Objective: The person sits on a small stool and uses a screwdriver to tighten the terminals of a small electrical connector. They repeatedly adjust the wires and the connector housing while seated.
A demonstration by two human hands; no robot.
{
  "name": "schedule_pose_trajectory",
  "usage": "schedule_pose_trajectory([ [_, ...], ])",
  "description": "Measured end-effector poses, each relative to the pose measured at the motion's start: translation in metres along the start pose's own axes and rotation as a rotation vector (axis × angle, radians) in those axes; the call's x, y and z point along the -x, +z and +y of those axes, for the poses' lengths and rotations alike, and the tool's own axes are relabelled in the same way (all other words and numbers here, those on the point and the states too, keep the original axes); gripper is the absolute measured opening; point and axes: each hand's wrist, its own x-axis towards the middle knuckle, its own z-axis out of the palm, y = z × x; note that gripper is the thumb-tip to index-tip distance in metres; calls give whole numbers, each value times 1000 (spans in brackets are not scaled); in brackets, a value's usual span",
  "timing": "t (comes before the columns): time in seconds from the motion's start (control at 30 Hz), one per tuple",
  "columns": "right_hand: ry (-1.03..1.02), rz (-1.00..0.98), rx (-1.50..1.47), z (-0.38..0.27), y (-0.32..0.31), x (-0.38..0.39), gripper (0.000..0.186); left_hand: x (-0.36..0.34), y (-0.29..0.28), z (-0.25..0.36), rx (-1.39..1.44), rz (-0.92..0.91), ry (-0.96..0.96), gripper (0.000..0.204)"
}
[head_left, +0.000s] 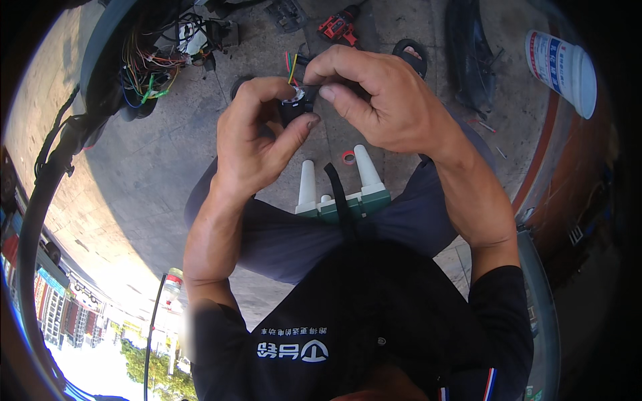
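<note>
My left hand [251, 134] grips a small black cylindrical component [291, 109] near the upper middle of the view, with thumb and fingers round it. Red, yellow and green wires [293, 65] rise from its top. My right hand [394, 113] is closed at the component’s right side, thumb and index finger pinched on a dark piece [311, 92] that I cannot make out clearly. Both hands are close together above the paved ground. Between my legs stands a green and white plastic stool [346, 208], with a dark strap hanging over it.
A red drill [338, 25], a roll of red tape [348, 158] and a sandalled foot [410, 57] are on the ground. Tangled wiring [144, 77] and a dark vehicle frame [53, 164] lie left. A white bucket [560, 73] is at right, beside dark panels [468, 53].
</note>
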Motion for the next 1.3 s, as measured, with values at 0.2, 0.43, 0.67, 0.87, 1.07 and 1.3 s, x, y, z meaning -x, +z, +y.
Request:
schedule_pose_trajectory([
  [0.2, 18, -24, 154, -2, -2, 0, 18, -4, -2, 4, -96, -19, 41, 33],
  [0.43, 84, -55, 82, -6, -4, 2, 18, -4, 2, 6, -80, -6, -59, 31],
  [0.67, -45, -44, 339, 0, -4, 5, 12, -5, -3, 7, -101, -67, -150, 31],
  [0.87, -1, 0, 397, -4, -1, 5, 10, -6, -4, 8, -109, -67, -155, 30],
  [1.07, 1, -7, 415, -7, 4, 3, 12, -6, -2, 6, -120, -70, -121, 30],
  [1.3, -8, -26, 431, -7, 6, 4, 16, -5, -2, 5, -137, -88, -139, 27],
])
